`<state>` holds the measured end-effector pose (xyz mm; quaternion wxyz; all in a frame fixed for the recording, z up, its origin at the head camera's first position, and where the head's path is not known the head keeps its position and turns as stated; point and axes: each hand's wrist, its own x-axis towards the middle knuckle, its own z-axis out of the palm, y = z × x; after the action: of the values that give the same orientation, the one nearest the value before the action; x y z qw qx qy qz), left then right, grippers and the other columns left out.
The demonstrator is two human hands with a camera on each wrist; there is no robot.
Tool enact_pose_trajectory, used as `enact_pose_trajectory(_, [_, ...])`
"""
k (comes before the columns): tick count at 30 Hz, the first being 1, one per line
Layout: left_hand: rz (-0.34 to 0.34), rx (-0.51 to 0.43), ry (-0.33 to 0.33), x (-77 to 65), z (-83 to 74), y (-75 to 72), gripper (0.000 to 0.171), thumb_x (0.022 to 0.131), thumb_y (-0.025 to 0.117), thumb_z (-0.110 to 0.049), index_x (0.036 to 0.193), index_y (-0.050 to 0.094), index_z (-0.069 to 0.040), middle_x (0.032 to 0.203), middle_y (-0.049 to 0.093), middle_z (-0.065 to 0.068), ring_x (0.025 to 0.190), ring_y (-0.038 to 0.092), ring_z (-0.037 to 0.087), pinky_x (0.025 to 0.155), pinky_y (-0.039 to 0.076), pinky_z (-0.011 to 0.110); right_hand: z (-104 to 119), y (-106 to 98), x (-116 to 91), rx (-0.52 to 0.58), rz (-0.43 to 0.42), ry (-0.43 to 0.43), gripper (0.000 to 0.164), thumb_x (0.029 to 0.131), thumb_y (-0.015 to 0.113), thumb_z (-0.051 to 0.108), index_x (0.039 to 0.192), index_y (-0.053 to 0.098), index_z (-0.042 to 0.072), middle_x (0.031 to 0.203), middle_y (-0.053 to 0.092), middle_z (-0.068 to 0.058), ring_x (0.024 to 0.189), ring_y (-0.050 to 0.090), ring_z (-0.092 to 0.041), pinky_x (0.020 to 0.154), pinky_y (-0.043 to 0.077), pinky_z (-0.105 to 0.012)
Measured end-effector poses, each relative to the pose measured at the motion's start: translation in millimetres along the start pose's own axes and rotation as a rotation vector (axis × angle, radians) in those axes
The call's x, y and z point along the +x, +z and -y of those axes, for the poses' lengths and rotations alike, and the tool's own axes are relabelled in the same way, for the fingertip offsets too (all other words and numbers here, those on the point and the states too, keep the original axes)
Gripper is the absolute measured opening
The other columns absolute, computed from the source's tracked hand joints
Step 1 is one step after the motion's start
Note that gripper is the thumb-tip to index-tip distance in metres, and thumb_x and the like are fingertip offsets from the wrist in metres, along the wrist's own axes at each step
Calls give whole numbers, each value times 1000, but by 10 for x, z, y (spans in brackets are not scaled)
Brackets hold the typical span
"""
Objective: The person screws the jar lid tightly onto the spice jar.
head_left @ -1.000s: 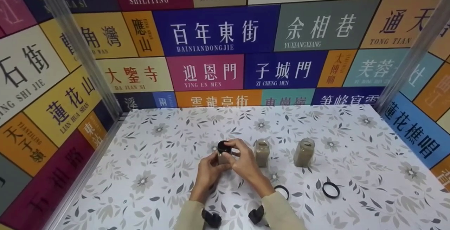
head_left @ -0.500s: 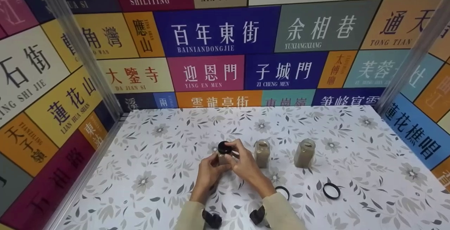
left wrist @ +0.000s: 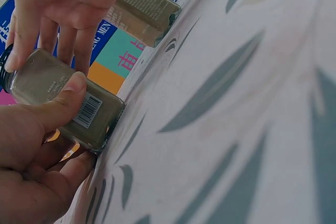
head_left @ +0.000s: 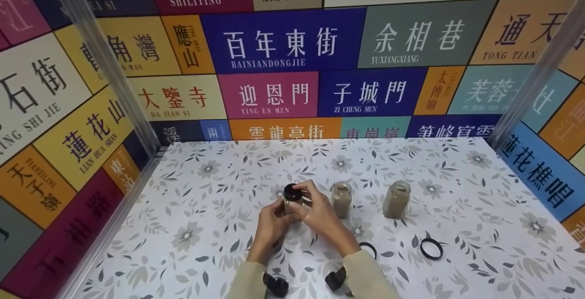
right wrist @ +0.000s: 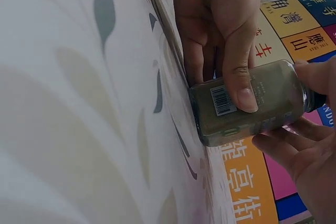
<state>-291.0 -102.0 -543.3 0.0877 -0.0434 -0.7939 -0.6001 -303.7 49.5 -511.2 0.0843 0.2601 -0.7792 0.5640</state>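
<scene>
A squarish glass jar of grey-brown powder, with a barcode label, stands on the table under both hands. My left hand grips its body low down, thumb across the label side and fingers round the base. Up at the jar's neck, my right hand holds the black cap between thumb and fingers. In the right wrist view, the left thumb presses over the jar's printed side. Part of the cap is hidden by the right fingers.
Two similar powder jars without caps, one near and one farther right, stand right of the hands. A black ring lies at front right; another black ring is partly covered by the right sleeve. Behind stands a wall of coloured signs.
The black cap has turned under my right fingers; a hollow-looking dark top has given way to a glossy flat one. Both hands stay in nearly the same place.
</scene>
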Motion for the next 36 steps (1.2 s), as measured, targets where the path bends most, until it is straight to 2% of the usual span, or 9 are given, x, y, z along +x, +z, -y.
enact_pose_trajectory(5, [-6, 8, -13, -5, 4, -1, 62, 73, 87, -13, 130, 64, 1, 130, 66, 22, 121, 65, 33, 106, 52, 42, -10, 10, 13, 29, -2, 11, 23, 99, 60, 13, 120, 55, 4, 140, 56, -25, 126, 58, -46, 104, 52, -51])
enact_pose_trajectory(9, [-4, -18, -8, -3, 12, 2, 62, 73, 87, -12, 129, 64, 1, 132, 64, 22, 123, 64, 35, 107, 51, 42, -13, 32, 17, 22, -37, 8, 20, 98, 63, 13, 113, 56, 3, 133, 61, -25, 123, 60, -46, 103, 53, -50])
enact_pose_trajectory(14, [-3, -20, -3, -5, 4, 0, 62, 74, 87, -11, 130, 64, 2, 132, 64, 24, 123, 64, 36, 107, 52, 42, -15, 37, 19, 73, -55, 20, 25, 94, 67, 14, 113, 55, 3, 130, 61, -25, 122, 62, -45, 100, 56, -43])
enact_pose_trajectory(19, [-5, -9, -1, -4, 14, 7, 61, 73, 87, -11, 129, 65, 1, 129, 66, 22, 119, 66, 33, 105, 53, 41, -25, 50, 22, 124, -84, 74, 39, 89, 75, 15, 115, 49, 2, 129, 57, -26, 123, 61, -47, 101, 56, -39])
enact_pose_trajectory(22, [2, -28, 0, -4, 18, 12, 60, 74, 87, -10, 129, 65, 1, 130, 66, 21, 120, 66, 33, 106, 52, 41, -16, 50, 21, 130, -95, 117, 50, 86, 78, 18, 121, 46, 1, 131, 55, -26, 124, 60, -46, 104, 54, -42])
enact_pose_trajectory(26, [8, -36, -2, -8, 8, 7, 62, 75, 86, -10, 131, 63, 2, 132, 64, 22, 123, 64, 34, 108, 51, 42, 2, 20, 15, 116, -64, 174, 59, 91, 74, 27, 138, 44, 7, 139, 53, -23, 128, 59, -40, 108, 51, -47])
enact_pose_trajectory(28, [9, -27, 5, -11, -3, -1, 63, 75, 86, -10, 132, 62, 2, 132, 64, 23, 122, 64, 35, 107, 51, 43, 10, -2, 16, 120, -42, 187, 58, 95, 69, 29, 144, 44, 10, 143, 53, -21, 130, 57, -38, 109, 50, -48])
enact_pose_trajectory(31, [15, -28, 12, -11, -7, -8, 63, 76, 85, -10, 133, 61, 2, 131, 65, 23, 119, 66, 35, 104, 54, 43, 16, -28, 23, 168, -28, 190, 51, 98, 64, 24, 145, 49, 10, 145, 54, -21, 131, 56, -38, 109, 50, -47])
enact_pose_trajectory(36, [22, -33, 16, -12, 6, -12, 63, 77, 84, -8, 134, 60, 2, 128, 67, 24, 114, 68, 34, 100, 56, 39, 5, -36, 31, 221, -33, 137, 44, 96, 64, 11, 138, 55, 1, 140, 56, -27, 128, 58, -43, 108, 51, -48])
